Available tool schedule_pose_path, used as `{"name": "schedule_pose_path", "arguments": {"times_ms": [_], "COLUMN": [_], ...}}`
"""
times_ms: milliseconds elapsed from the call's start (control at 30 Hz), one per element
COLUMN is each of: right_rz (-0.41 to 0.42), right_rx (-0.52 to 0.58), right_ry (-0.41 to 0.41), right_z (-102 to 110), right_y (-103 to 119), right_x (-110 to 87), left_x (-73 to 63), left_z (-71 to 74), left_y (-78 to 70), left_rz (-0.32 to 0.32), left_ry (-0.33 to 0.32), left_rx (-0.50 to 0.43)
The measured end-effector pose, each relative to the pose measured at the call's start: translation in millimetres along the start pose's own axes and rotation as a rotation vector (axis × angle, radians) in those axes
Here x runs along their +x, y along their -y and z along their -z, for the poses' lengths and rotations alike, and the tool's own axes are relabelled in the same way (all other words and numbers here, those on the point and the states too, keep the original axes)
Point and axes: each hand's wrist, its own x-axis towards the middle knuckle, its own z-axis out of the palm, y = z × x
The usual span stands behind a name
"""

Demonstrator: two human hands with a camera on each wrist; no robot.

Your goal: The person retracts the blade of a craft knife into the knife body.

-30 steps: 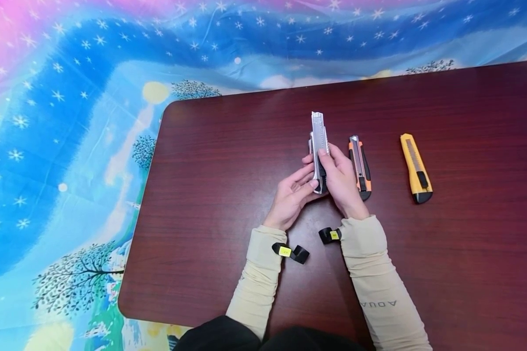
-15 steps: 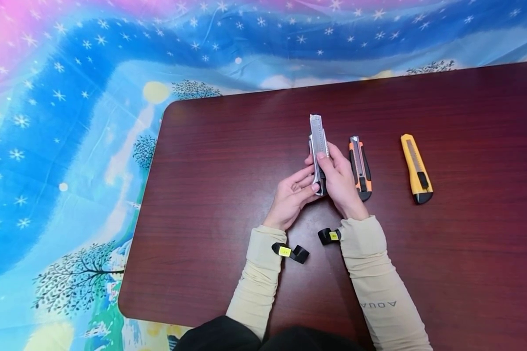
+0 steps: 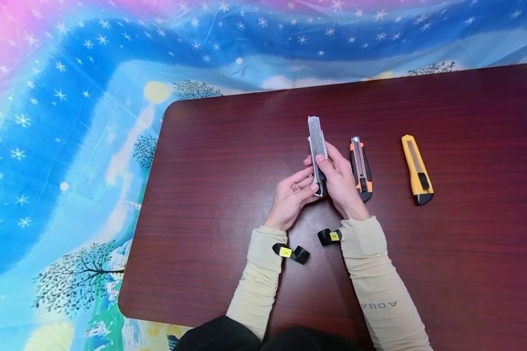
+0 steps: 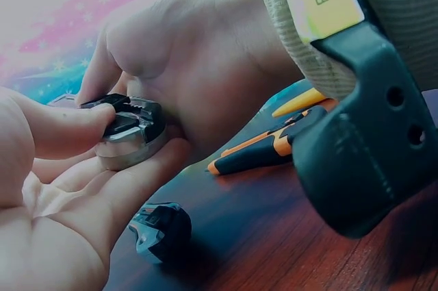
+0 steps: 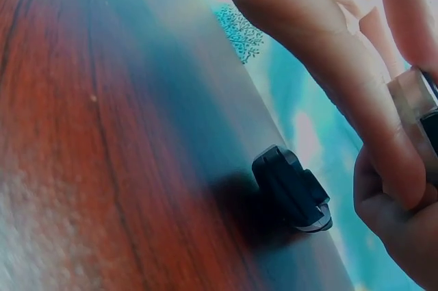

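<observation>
Both hands hold a silver box cutter (image 3: pixel 314 134) with a black tail over the middle of the table, its front end pointing away from the body. My left hand (image 3: pixel 290 199) pinches the tail end between thumb and fingers, as the left wrist view shows too. On the right side, my right hand (image 3: pixel 341 184) grips the body, thumb lying along the top near the black slider. Below the hands, a second silver and black box cutter (image 4: pixel 163 233) lies on the table; the held one mostly covers it in the head view.
Right of the hands lies an orange and black box cutter (image 3: pixel 361 168), with a yellow box cutter (image 3: pixel 416 169) farther right. Both rest on the dark red wooden table (image 3: pixel 211 204). A patterned blue and pink cloth (image 3: pixel 263 44) hangs behind the far edge.
The held box cutter's front end has shifted slightly left and toward the body. Both hands keep their grip nearly in place, and the cutters on the table stay put.
</observation>
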Motion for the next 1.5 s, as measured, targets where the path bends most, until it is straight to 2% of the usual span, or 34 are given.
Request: {"name": "schedule_pose_path", "arguments": {"times_ms": [233,833,1500], "right_rz": [-0.004,0.023,0.049], "right_rx": [0.004,0.027,0.006], "right_ry": [0.017,0.067,0.134], "right_z": [-0.6,0.9,2.2], "right_y": [0.3,1.0,1.1], "right_x": [-0.1,0.5,-0.5], "left_x": [-0.4,0.9,1.2], "left_z": [0.9,3.4,1.8], "left_y": [0.9,1.5,1.6], "left_rz": [0.007,-0.027,-0.046], "left_ry": [-0.017,-0.018,-0.07], "left_rx": [0.003,-0.017,-0.035]}}
